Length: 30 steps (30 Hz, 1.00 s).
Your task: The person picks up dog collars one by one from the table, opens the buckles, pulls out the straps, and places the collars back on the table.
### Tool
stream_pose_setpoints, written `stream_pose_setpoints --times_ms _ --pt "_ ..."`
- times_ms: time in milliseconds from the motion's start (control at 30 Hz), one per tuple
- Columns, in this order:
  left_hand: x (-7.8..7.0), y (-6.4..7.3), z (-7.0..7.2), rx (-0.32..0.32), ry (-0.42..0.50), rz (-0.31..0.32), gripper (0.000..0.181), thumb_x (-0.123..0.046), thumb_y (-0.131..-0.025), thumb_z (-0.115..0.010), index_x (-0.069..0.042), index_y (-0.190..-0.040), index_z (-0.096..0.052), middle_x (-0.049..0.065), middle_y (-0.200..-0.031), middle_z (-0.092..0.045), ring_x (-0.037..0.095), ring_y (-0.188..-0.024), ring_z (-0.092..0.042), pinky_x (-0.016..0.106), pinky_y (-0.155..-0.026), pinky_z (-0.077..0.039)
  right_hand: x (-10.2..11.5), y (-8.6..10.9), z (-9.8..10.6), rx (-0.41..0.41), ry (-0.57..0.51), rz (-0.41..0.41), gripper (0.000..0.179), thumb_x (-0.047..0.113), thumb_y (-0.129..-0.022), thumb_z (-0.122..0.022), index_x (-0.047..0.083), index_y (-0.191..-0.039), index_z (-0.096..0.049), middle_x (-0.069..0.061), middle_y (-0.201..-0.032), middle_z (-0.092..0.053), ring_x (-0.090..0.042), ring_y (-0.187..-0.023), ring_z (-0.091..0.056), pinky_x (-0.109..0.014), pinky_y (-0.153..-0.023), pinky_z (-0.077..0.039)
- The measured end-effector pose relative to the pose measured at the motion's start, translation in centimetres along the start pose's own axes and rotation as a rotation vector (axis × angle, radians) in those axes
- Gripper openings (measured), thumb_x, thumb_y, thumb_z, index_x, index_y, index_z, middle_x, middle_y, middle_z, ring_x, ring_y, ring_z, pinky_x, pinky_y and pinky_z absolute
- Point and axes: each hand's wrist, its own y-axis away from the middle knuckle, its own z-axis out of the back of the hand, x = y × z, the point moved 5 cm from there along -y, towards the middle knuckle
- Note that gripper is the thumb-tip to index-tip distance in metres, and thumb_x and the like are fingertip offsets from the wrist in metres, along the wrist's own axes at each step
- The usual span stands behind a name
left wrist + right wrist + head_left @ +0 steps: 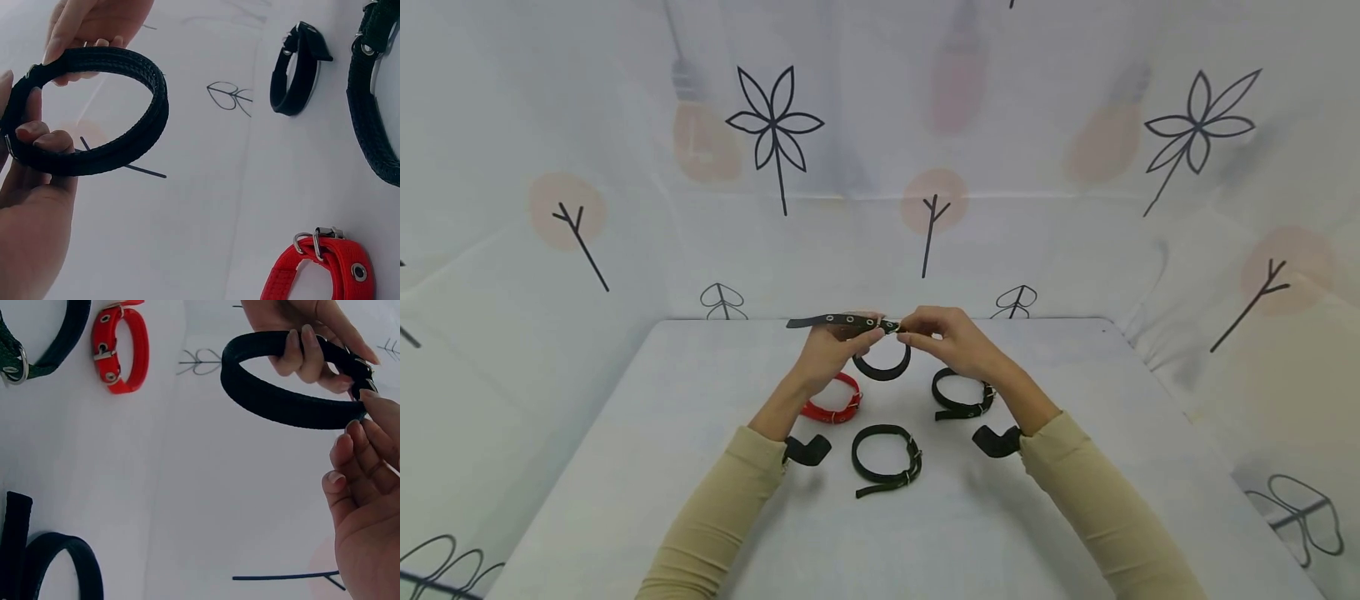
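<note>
Both of the person's forearms, in tan sleeves point(718, 508), reach forward and slant inward, so the hands meet in front of the body above the far part of the white table point(700, 400). The left hand point(835, 350) grips a dark collar point(882, 374), its fingers curled round the band and its thumb laid along the strap. The right hand point(951, 337) pinches the same collar near its metal fittings, thumb and forefinger close to the left thumb; its other fingers are bent. The collar's loop hangs between and just below the two hands, while its loose end, dotted with metal eyelets, sticks out past the left hand on the outer side. A red collar point(831, 417) lies below the left hand, and from above the left wrist hides part of it. A second dark collar point(958, 412) lies below the right hand, the right forearm cutting across the view of its outer edge. A third dark collar point(887, 482) rests nearer the body, between the wrists and apart from the other two. Behind the hands hangs a pale cloth point(865, 125) printed with flowers, twigs and light bulbs.
</note>
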Motion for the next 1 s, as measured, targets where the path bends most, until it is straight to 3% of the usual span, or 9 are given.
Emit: stream_pose_setpoints --times_ms 200,567,733,1000 --pt "0.0 0.0 -0.1 0.011 0.012 0.0 0.032 -0.022 -0.097 -0.074 -0.008 -0.125 -0.073 0.008 -0.12 -0.073 0.025 -0.112 -0.067 0.043 -0.097 -0.054 0.1 0.1 0.0 0.005 -0.001 0.015 0.013 0.016 -0.1 -0.068 0.014 -0.112 -0.074 -0.009 -0.1 -0.069 -0.02 -0.088 -0.062 -0.042 -0.083 -0.05" --pt "0.1 -0.3 0.4 -0.05 0.034 0.002 0.034 -0.021 -0.098 -0.072 -0.003 -0.128 -0.071 0.01 -0.121 -0.073 0.026 -0.117 -0.067 0.05 -0.101 -0.051 -0.6 0.5 0.8 -0.037 0.005 -0.007 0.013 0.015 -0.099 -0.07 0.013 -0.111 -0.075 -0.003 -0.1 -0.07 -0.022 -0.089 -0.061 -0.044 -0.087 -0.05" --pt "0.4 -0.4 0.5 -0.048 0.049 -0.001 0.033 -0.02 -0.097 -0.073 -0.005 -0.127 -0.072 0.011 -0.121 -0.073 0.026 -0.117 -0.067 0.051 -0.102 -0.051 -0.7 0.6 0.9 -0.029 0.027 -0.025 0.013 0.017 -0.098 -0.071 0.014 -0.111 -0.075 0.001 -0.097 -0.068 -0.019 -0.088 -0.061 -0.041 -0.086 -0.051" --pt "0.6 -0.5 -0.1 -0.009 0.012 -0.007 0.031 -0.023 -0.097 -0.073 -0.008 -0.125 -0.073 0.007 -0.118 -0.073 0.032 -0.109 -0.065 0.045 -0.096 -0.053 0.3 0.1 0.7 -0.029 0.083 0.059 0.014 0.019 -0.099 -0.07 0.015 -0.112 -0.076 0.003 -0.088 -0.063 -0.018 -0.081 -0.055 -0.035 -0.078 -0.048"
